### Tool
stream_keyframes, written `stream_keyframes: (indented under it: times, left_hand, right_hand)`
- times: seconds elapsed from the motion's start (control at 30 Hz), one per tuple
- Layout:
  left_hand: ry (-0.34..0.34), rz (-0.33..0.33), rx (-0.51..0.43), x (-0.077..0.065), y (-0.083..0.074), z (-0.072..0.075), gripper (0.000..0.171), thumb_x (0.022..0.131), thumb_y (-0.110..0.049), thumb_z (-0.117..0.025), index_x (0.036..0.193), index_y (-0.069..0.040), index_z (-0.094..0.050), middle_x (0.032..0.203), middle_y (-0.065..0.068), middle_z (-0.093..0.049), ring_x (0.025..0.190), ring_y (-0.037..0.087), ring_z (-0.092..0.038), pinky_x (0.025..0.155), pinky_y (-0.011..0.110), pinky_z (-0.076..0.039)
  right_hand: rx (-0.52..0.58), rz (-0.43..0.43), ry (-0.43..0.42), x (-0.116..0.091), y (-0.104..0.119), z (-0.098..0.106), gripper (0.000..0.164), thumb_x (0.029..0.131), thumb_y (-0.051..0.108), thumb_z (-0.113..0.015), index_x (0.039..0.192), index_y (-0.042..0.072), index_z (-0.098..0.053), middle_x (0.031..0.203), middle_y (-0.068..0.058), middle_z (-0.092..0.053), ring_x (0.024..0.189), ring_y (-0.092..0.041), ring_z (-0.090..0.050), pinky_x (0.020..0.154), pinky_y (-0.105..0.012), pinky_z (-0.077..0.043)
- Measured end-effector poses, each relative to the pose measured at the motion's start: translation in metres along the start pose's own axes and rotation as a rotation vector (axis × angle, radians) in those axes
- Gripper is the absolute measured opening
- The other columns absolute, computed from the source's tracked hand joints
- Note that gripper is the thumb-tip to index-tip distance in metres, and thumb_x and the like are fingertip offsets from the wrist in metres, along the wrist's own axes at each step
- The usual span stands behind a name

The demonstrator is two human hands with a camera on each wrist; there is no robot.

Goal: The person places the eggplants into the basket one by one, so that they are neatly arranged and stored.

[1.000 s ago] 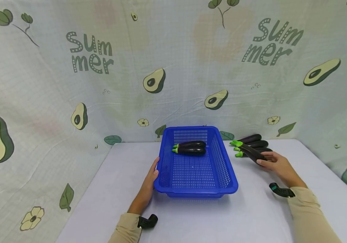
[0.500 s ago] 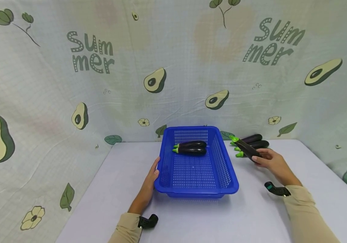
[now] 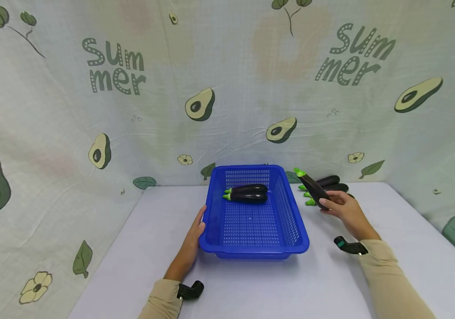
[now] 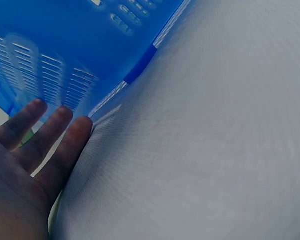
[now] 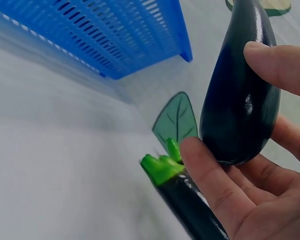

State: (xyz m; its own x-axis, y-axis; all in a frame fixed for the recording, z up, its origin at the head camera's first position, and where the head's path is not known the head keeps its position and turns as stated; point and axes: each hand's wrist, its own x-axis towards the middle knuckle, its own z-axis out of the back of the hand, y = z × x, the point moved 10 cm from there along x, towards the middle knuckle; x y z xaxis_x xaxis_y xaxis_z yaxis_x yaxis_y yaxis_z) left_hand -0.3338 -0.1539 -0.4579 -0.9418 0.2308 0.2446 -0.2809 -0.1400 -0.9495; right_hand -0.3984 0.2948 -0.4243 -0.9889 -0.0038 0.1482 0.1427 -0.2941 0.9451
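Note:
My right hand (image 3: pixel 344 212) grips a dark purple eggplant (image 5: pixel 240 95) near its rounded end, thumb on one side and fingers on the other. Its green stem end tilts up and to the left in the head view. Fingers of my left hand (image 4: pixel 45 145) lie straight against the slotted side of a blue plastic basket (image 3: pixel 251 250). Inside the basket, two eggplants (image 3: pixel 247 197) lie side by side toward the back, stems to the left. Beneath and behind the held one, several more eggplants (image 3: pixel 336 187) rest on the table, partly covered by my right hand.
A white-covered table (image 3: pixel 139 248) carries the basket at its middle. Behind it hangs a pale cloth (image 3: pixel 235 146) printed with avocados, leaves and lettering, close to the table's back edge.
My right hand has lifted the eggplant off the others and moved left toward the basket, its stem end tipping higher. My left hand stays at the basket's side.

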Motion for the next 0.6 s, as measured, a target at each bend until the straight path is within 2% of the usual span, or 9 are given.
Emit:
stream_keyframes:
  times: [0.23, 0.6]
  left_hand:
    - [-0.004, 0.008, 0.003, 0.000, 0.001, 0.001, 0.054, 0.108, -0.045, -0.026, 0.160, -0.038, -0.016, 0.166, -0.005, -0.012, 0.153, 0.026, -0.007, 0.117, 0.063, -0.004]
    - [0.004, 0.016, 0.003, -0.001, 0.001, 0.000, 0.054, 0.108, -0.046, -0.024, 0.160, -0.038, -0.015, 0.167, -0.003, -0.010, 0.153, 0.028, -0.005, 0.117, 0.064, -0.003]
  right_hand:
    - [0.037, 0.029, 0.038, 0.001, 0.007, -0.014, 0.069, 0.094, 0.032, -0.072, 0.140, -0.009, -0.041, 0.123, -0.028, -0.052, 0.096, -0.011, -0.065, 0.092, -0.051, -0.053]
    - [0.034, 0.072, 0.042, -0.001, 0.030, -0.026, 0.066, 0.093, 0.033, -0.073, 0.139, -0.006, -0.044, 0.124, -0.028, -0.054, 0.098, -0.017, -0.066, 0.092, -0.051, -0.053]
